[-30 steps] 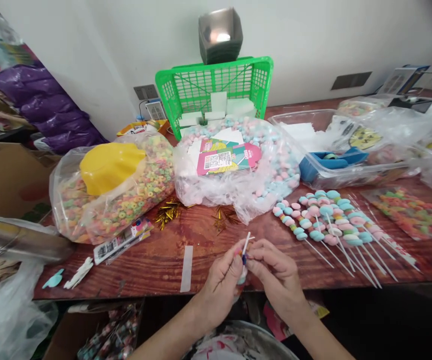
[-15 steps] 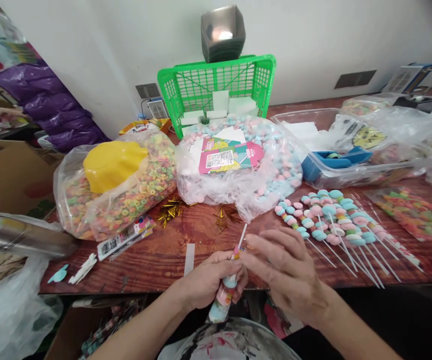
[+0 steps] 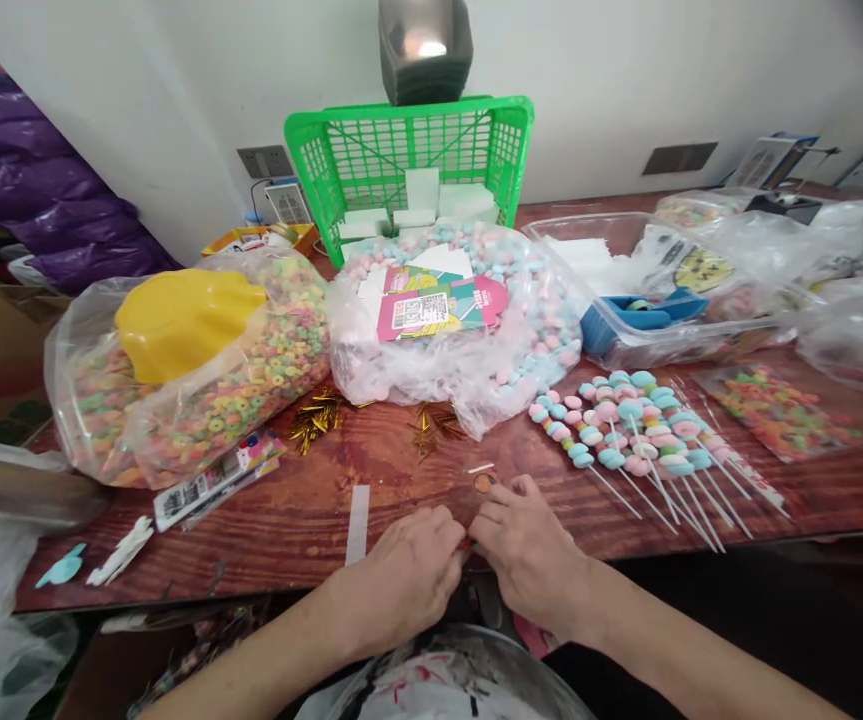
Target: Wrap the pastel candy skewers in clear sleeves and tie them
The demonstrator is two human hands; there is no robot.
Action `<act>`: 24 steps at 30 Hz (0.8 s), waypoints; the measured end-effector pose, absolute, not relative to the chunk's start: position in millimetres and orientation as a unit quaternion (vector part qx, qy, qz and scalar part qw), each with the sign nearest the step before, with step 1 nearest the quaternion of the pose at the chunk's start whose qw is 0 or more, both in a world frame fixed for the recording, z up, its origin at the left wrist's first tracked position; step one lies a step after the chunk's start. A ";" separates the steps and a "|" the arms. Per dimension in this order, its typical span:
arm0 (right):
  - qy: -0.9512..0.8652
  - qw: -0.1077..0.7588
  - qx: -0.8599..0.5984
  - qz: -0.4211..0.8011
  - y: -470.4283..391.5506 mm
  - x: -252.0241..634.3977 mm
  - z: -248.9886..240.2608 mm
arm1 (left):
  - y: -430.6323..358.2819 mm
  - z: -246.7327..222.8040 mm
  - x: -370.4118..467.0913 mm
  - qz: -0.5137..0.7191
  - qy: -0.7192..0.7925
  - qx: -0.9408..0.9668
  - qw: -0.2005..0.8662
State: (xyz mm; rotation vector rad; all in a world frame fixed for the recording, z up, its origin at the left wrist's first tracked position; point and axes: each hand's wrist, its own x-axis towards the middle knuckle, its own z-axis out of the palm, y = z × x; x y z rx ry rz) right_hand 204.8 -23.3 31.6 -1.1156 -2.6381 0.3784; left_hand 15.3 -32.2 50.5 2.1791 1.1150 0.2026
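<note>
My left hand and my right hand meet at the front edge of the table, fingertips almost touching. Both have curled, pinching fingers. A small reddish bit shows between them; the rest of what they hold is covered by the fingers. Just beyond my right fingers are a short white stick and a small golden ring-like thing. I cannot tell whether these join what is held. To the right lie several candy skewers, pink and blue sweets on white sticks.
A bag of ring candy carries a yellow bowl. Beside it is a bag of pink and blue candy, before a green basket. A clear tub, gummy pack, gold tinsel and white strip surround the hands.
The wrapped candy skewer seen upright in my left hand is now hidden from sight. My right hand, fingers stretched before, has curled in and come down against the left. The view has shifted right.
</note>
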 end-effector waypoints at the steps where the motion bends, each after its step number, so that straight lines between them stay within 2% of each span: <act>1: -0.888 0.123 -0.410 0.170 -23.6 204.6 28.7 | -33.8 48.5 15.6 0.091 0.430 0.849 0.291; 3: -0.869 0.148 -0.439 0.175 -25.9 205.3 28.5 | -33.6 44.4 15.9 0.124 0.439 0.837 0.301; 6: -0.887 0.246 -0.389 0.027 -32.4 208.7 37.8 | -26.3 41.6 13.9 0.171 0.466 0.709 0.501; 9: -0.916 0.285 -0.279 -0.039 -35.7 214.4 47.0 | -19.2 43.1 9.5 0.097 0.441 0.506 0.735; 12: -0.946 0.252 -0.205 0.011 -34.6 216.4 48.8 | -20.3 45.9 5.3 0.008 0.385 0.432 0.815; 14: -0.952 0.222 -0.202 0.059 -33.1 212.8 46.5 | -26.5 47.9 3.3 0.014 0.378 0.503 0.777; 15: -0.948 0.213 -0.218 0.086 -31.9 209.6 44.8 | -30.8 48.8 2.4 0.039 0.386 0.572 0.723; 18: -0.916 0.199 -0.276 0.214 -22.0 197.9 39.7 | -43.6 50.0 -1.8 0.139 0.419 0.765 0.468; 20: -0.885 0.176 -0.283 0.324 -6.8 191.3 37.8 | -47.2 48.6 -8.0 0.175 0.442 0.804 0.357; 22: -0.863 0.165 -0.314 0.361 15.6 186.9 37.2 | -45.3 45.5 -18.0 0.211 0.476 0.784 0.339; 24: -0.852 0.178 -0.388 0.303 42.0 182.8 36.6 | -40.2 41.7 -30.6 0.273 0.516 0.715 0.384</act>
